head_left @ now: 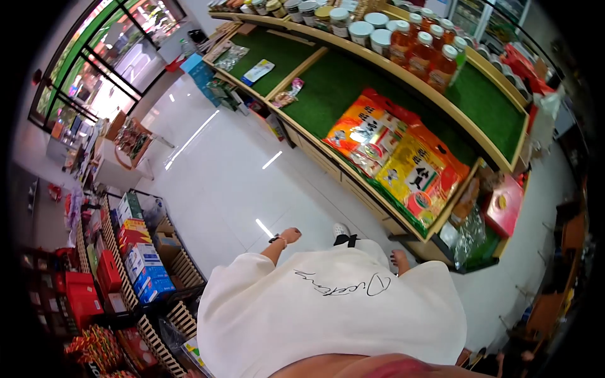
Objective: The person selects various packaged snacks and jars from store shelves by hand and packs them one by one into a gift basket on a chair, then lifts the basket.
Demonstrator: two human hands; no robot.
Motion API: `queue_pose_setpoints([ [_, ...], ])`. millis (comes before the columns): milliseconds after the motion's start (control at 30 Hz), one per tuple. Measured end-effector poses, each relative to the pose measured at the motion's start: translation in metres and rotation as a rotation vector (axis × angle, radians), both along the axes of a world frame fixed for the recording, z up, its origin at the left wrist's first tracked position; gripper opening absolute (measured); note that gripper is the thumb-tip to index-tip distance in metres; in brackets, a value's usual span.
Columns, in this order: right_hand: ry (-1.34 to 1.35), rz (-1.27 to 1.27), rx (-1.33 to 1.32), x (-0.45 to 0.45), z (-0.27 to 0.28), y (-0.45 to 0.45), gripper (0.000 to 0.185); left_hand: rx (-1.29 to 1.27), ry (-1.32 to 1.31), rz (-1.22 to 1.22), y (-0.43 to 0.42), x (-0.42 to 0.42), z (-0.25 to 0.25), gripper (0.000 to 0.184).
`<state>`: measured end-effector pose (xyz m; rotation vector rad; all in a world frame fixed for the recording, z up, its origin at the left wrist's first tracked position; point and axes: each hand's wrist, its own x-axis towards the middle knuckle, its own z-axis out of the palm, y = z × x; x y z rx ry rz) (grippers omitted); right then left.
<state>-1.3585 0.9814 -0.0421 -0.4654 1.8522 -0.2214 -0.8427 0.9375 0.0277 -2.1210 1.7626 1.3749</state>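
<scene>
Both of my hands hang low in front of my white shirt [328,302]. My left hand [291,235], with a dark band and a bracelet at the wrist, is over the tiled floor, its fingers curled and too small to read. Close to the lower edge of the display shelf is my right hand [399,257], partly hidden by the shirt; its fingers are hard to make out. Nearest on the green shelf lie an orange food bag [368,129] and a yellow food bag [419,173]. Neither hand touches them.
Jars [361,31] and orange bottles [420,57] stand on the upper shelf. A pink box [504,205] is at the shelf's end. At the left are a crate rack with blue boxes [153,283], a chair [131,142] and glass doors. Shiny floor [214,170] runs between.
</scene>
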Motion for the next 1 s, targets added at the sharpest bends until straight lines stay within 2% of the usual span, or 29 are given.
queue_pose_setpoints([
  [67, -0.019, 0.157, -0.118, 0.019, -0.002, -0.064, 0.026, 0.055, -0.051, -0.075, -0.015, -0.018, 0.034, 0.038],
  [100, -0.012, 0.249, -0.150, 0.026, -0.018, -0.096, 0.026, 0.053, 0.050, 0.035, -0.015, -0.025, 0.037, 0.038],
  [167, -0.064, 0.364, -0.256, 0.056, -0.003, -0.161, 0.026, 0.021, 0.250, 0.257, -0.026, -0.028, 0.032, 0.038],
  [200, -0.129, 0.331, -0.294, 0.071, -0.013, -0.188, 0.028, -0.023, 0.247, 0.306, -0.027, -0.025, 0.031, 0.037],
  [267, -0.052, 0.469, -0.275, 0.117, 0.064, -0.227, 0.029, -0.108, 0.247, 0.403, -0.021, -0.025, 0.025, 0.036],
  [333, -0.183, 0.542, -0.360, 0.133, -0.001, -0.265, 0.029, -0.075, 0.136, 0.496, -0.015, -0.018, 0.023, 0.037],
  [433, -0.235, 0.628, -0.430, 0.171, -0.009, -0.288, 0.027, -0.017, 0.002, 0.659, 0.007, 0.004, 0.013, 0.037],
  [533, -0.191, 0.793, -0.233, 0.200, -0.001, -0.293, 0.026, 0.010, -0.038, 0.878, 0.025, 0.023, -0.006, 0.037],
  [600, -0.156, 0.851, -0.108, 0.215, 0.006, -0.286, 0.026, 0.028, -0.042, 0.942, 0.030, 0.028, -0.009, 0.037],
  [667, -0.092, 0.986, -0.160, 0.211, -0.061, -0.278, 0.027, 0.101, 0.009, 0.917, 0.021, 0.037, -0.012, 0.040],
  [767, -0.110, 1.184, -0.218, 0.221, -0.064, -0.289, 0.029, 0.174, 0.076, 0.877, 0.001, 0.064, -0.016, 0.041],
  [867, 0.043, 1.129, -0.022, 0.254, -0.034, -0.323, 0.031, 0.151, 0.096, 0.882, -0.028, 0.113, -0.018, 0.042],
  [933, 0.123, 1.063, 0.108, 0.285, -0.002, -0.354, 0.039, 0.112, 0.090, 0.900, -0.046, 0.152, -0.016, 0.042],
  [1000, 0.110, 1.059, 0.019, 0.325, 0.006, -0.385, 0.036, 0.074, 0.090, 0.918, -0.064, 0.188, -0.012, 0.042],
])
